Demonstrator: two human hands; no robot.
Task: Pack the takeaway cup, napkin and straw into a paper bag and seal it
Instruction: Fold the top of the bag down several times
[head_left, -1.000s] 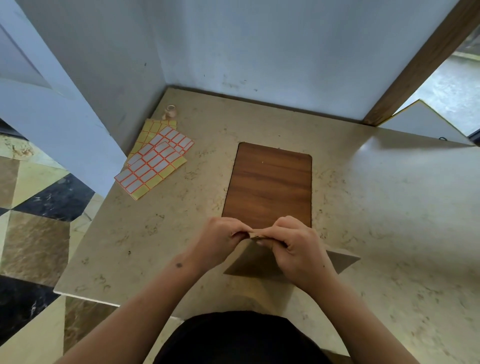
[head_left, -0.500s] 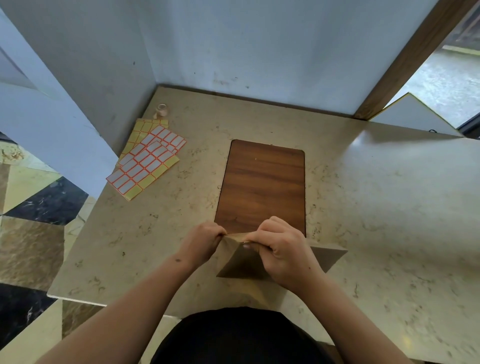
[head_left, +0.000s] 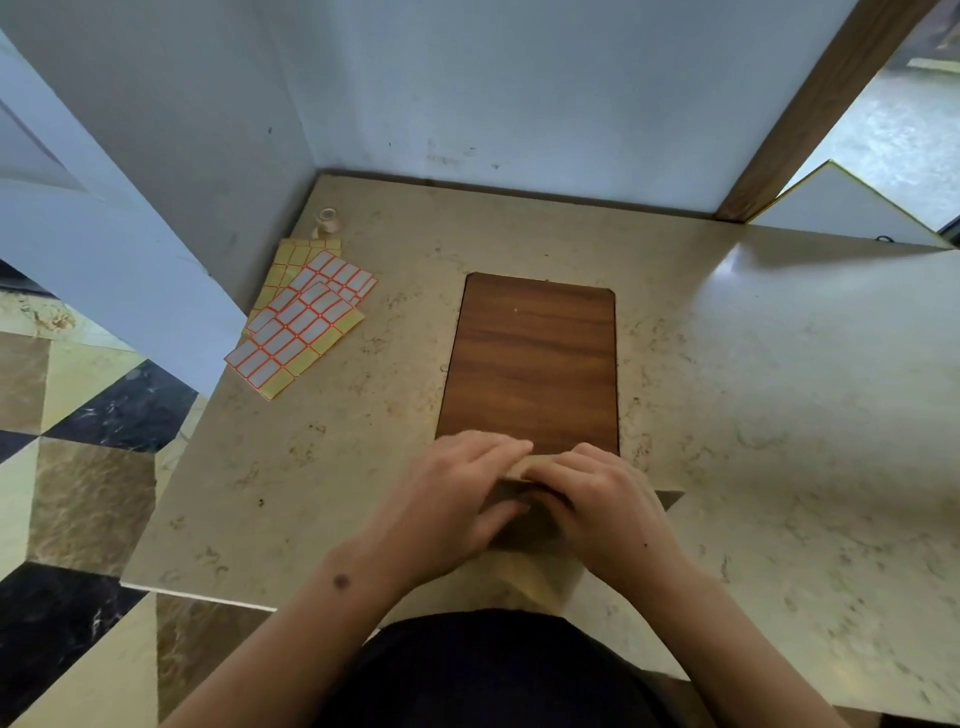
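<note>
A brown paper bag (head_left: 530, 571) stands at the near edge of the beige stone table (head_left: 779, 415), just in front of me. My left hand (head_left: 457, 499) and my right hand (head_left: 602, 504) both lie over its folded top, fingers flat along the fold and thumbs underneath. One corner of the bag (head_left: 670, 498) sticks out to the right of my right hand. The cup, napkin and straw are not visible; the bag's inside is hidden.
A dark wooden board (head_left: 535, 358) lies flat on the table beyond my hands. Sheets of white labels with orange borders (head_left: 301, 322) lie at the back left, with a small tape roll (head_left: 327, 219) behind them. Walls close the back and left. The floor drops off left.
My hands went from pinching the bag's top edge between fingertips to lying flat over the folded-down top. The bag's top now sits lower and flatter.
</note>
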